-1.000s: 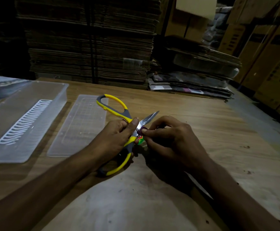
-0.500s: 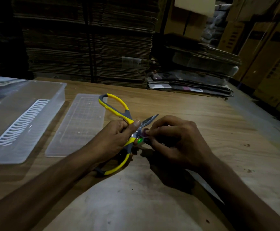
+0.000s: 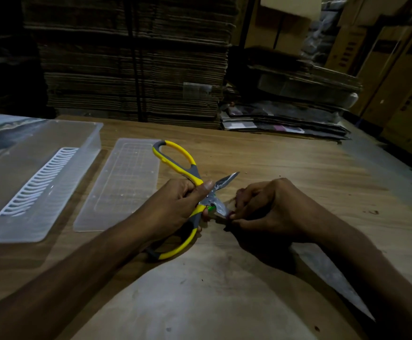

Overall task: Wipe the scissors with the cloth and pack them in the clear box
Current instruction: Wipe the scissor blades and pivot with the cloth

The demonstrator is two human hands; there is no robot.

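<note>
My left hand (image 3: 175,207) grips the scissors (image 3: 175,155) near the pivot. Their handles are yellow and grey, and the blades are spread open. One blade (image 3: 227,180) points up and to the right and is bare. My right hand (image 3: 273,207) pinches the tip of the other blade through a small dark cloth (image 3: 229,215), which is mostly hidden by my fingers. The clear box (image 3: 97,133) stands open on the left of the wooden table (image 3: 285,163), with a white ribbed insert (image 3: 40,182) inside. Its clear lid (image 3: 124,182) lies flat between the box and the scissors.
Tall stacks of flattened cardboard (image 3: 131,69) rise behind the table's far edge. A lower pile of folded cartons and plastic sheets (image 3: 285,119) lies at the back right. Brown boxes (image 3: 408,94) stand at the far right. The room is dim.
My right hand has slid right and down along the lower blade to its tip, uncovering most of that blade. My left hand keeps its grip on the scissors.
</note>
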